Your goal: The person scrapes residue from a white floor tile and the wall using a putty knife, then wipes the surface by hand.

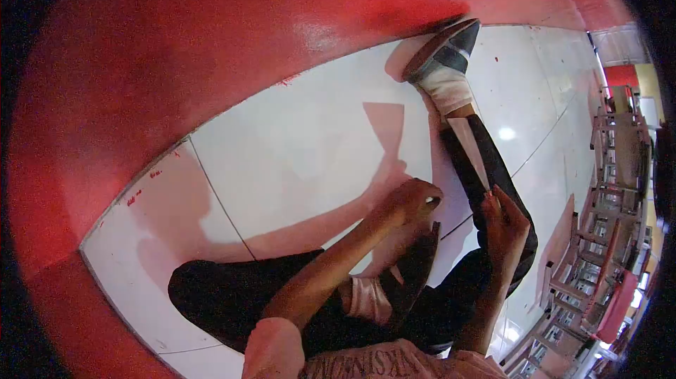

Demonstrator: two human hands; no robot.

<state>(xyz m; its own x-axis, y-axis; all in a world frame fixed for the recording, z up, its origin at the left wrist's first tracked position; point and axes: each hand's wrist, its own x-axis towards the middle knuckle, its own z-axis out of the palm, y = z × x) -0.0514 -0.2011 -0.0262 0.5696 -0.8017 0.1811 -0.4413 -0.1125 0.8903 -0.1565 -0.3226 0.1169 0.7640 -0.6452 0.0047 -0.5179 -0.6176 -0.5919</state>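
Observation:
My right hand (505, 227) is closed round the narrow end of a putty knife (470, 148). Its pale, wedge-shaped blade points away from me and overlaps the dark trouser leg (465, 143) of my outstretched leg. To the left, my left hand (417, 199) hangs over the white tiled floor (310, 146) with its fingers curled in. Bright light shows through the gap between thumb and finger, and I see nothing held there. Below that hand lies my folded leg's foot, in a white sock (370, 300) and dark shoe (417, 273).
A glossy red wall (211, 41) curves round the far and left sides. My outstretched shoe (447, 48) is against its base. Red specks (134, 199) mark the tiles along the wall. Stacked wooden benches or desks (609, 189) stand on the right.

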